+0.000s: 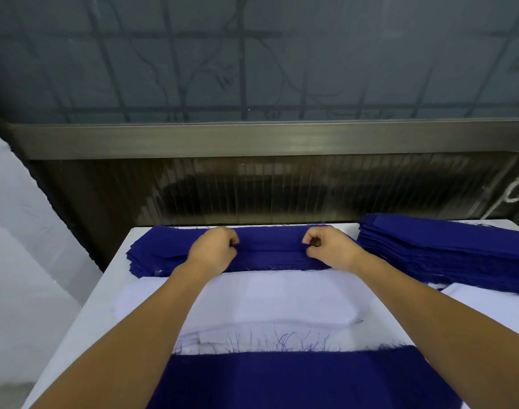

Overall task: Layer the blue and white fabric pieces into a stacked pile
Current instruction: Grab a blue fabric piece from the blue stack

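Now both hands, left hand (pixel 215 250) and right hand (pixel 329 246), pinch the top blue fabric piece (pixel 270 250) with curled fingers (pixel 234 241); white pieces (pixel 270 302) lie nearer than the fingers.

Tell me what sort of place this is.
Probably a garment or textile workshop, at a cutting or sorting table. Both hands, left hand and right hand, pinch the top of a blue fabric stack on a white table; a second blue stack and white cut pieces lie alongside.
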The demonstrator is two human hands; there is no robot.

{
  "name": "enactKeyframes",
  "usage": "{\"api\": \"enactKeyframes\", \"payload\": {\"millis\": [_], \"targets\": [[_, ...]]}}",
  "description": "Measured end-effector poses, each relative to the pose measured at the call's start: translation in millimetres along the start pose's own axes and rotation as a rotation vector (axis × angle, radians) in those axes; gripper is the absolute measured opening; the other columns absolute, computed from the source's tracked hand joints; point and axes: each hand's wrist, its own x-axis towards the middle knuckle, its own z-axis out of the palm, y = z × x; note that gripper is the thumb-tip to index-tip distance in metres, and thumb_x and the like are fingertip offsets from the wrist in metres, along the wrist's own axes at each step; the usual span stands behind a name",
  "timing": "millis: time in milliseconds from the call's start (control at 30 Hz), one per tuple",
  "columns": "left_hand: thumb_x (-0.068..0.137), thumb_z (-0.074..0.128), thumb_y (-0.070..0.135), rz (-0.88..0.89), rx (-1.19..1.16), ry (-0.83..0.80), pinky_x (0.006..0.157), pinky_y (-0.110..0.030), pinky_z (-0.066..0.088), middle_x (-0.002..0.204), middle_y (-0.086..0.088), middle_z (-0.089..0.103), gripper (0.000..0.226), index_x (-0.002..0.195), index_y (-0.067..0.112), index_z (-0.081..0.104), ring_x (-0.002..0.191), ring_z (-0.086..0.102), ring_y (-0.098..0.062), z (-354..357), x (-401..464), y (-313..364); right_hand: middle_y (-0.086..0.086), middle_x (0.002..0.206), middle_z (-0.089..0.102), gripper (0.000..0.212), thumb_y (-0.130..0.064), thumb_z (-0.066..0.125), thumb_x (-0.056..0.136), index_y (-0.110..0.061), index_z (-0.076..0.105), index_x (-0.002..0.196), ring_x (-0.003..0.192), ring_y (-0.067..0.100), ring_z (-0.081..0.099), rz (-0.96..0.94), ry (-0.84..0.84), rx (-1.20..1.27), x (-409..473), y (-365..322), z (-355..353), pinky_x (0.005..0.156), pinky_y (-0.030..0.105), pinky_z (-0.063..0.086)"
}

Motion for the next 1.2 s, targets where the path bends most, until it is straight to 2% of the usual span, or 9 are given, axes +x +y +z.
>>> {"api": "enactKeyframes", "payload": {"millis": [100, 267, 400, 500, 633, 800, 933, 1067, 1200], "targets": [[0.093, 0.058, 0.014, -0.079, 0.074, 0.047, 0.08, -0.033, 0.054, 0.106, 0.001, 0.067, 0.019, 0.106, 0.023, 0.067, 0.09, 0.06, -0.017, -16.2, -6.2, -43.9, -0.006, 0.101, 0.063, 0.013, -0.016, 0.056, 0.097, -0.027, 0.062, 0.098, 0.091, 0.011, 0.061, 0.002, 0.045, -0.024, -5.9, 12.1, -5.6, 0.071, 0.015, 0.046], [0.095, 0.056, 0.015, -0.119, 0.124, 0.066, 0.078, -0.023, 0.042, 0.113, 0.0, 0.067, 0.023, 0.114, 0.021, 0.068, 0.09, 0.053, -0.01, -35.3, -12.7, -88.1, -0.002, 0.114, 0.06, 0.023, -0.02, 0.05, 0.1, -0.021, 0.059, 0.121, 0.096, 0.013, 0.059, 0.037, 0.068, -0.066, -6.4, 15.1, -2.2, 0.076, 0.018, 0.048], [0.098, 0.051, 0.02, -0.053, 0.177, 0.026, 0.08, -0.025, 0.044, 0.111, -0.001, 0.068, 0.023, 0.115, 0.022, 0.068, 0.093, 0.059, -0.015, -52.9, -23.0, -76.3, -0.001, 0.103, 0.064, 0.01, -0.018, 0.052, 0.099, -0.026, 0.059, 0.097, 0.092, 0.015, 0.061, -0.039, 0.196, -0.093, -21.2, 2.0, -11.1, 0.074, 0.021, 0.044], [0.096, 0.054, 0.019, 0.082, 0.198, 0.064, 0.088, -0.027, 0.045, 0.113, -0.001, 0.064, 0.023, 0.115, 0.019, 0.068, 0.1, 0.058, -0.015, -69.5, -51.3, -66.7, -0.006, 0.096, 0.063, 0.009, -0.02, 0.054, 0.098, -0.022, 0.062, 0.101, 0.089, 0.013, 0.06, -0.13, 0.308, -0.153, -50.8, -2.5, -25.8, 0.076, 0.026, 0.047], [0.093, 0.061, 0.019, 0.263, 0.123, 0.013, 0.081, -0.015, 0.046, 0.1, 0.013, 0.062, 0.019, 0.109, 0.022, 0.071, 0.09, 0.057, -0.002, -83.3, -111.5, -57.6, -0.018, 0.089, 0.064, 0.013, -0.023, 0.056, 0.097, -0.035, 0.06, 0.094, 0.085, 0.001, 0.061, -0.168, 0.154, -0.11, -121.4, 2.5, -43.5, 0.067, 0.013, 0.045], [0.092, 0.063, 0.024, 0.201, -0.138, -0.326, 0.075, -0.008, 0.048, 0.091, 0.03, 0.064, 0.019, 0.093, 0.043, 0.064, 0.091, 0.06, 0.007, -84.2, -172.7, -52.0, -0.017, 0.094, 0.07, 0.018, -0.025, 0.059, 0.095, -0.042, 0.066, 0.092, 0.085, 0.002, 0.065, -0.116, -0.132, 0.075, -201.2, 7.2, -47.8, 0.068, 0.013, 0.048], [0.09, 0.066, 0.023, 0.208, -0.133, -0.36, 0.073, -0.01, 0.044, 0.089, 0.029, 0.063, 0.02, 0.083, 0.041, 0.064, 0.086, 0.059, 0.004, -75.6, -184.6, -46.9, -0.015, 0.091, 0.071, 0.015, -0.025, 0.059, 0.096, -0.034, 0.069, 0.088, 0.083, 0.005, 0.067, -0.03, -0.207, 0.06, -211.8, 11.9, -40.2, 0.069, 0.02, 0.052], [0.089, 0.066, 0.022, 0.165, -0.164, -0.083, 0.074, -0.014, 0.048, 0.087, 0.023, 0.063, 0.02, 0.087, 0.042, 0.061, 0.089, 0.057, 0.006, -77.4, -188.6, -41.2, -0.025, 0.091, 0.066, 0.013, -0.025, 0.06, 0.094, -0.037, 0.063, 0.09, 0.085, 0.001, 0.062, -0.117, 0.115, 0.009, -213.5, 8.5, -36.8, 0.073, 0.017, 0.049], [0.082, 0.068, 0.026, 0.276, -0.152, 0.187, 0.068, -0.01, 0.044, 0.089, 0.023, 0.06, 0.016, 0.083, 0.041, 0.062, 0.093, 0.056, 0.001, -76.2, -212.9, -43.4, -0.025, 0.098, 0.057, 0.015, -0.022, 0.052, 0.098, -0.037, 0.055, 0.095, 0.088, 0.0, 0.055, -0.403, 0.453, -0.191, -234.3, 13.6, -24.9, 0.079, 0.007, 0.04]]}}
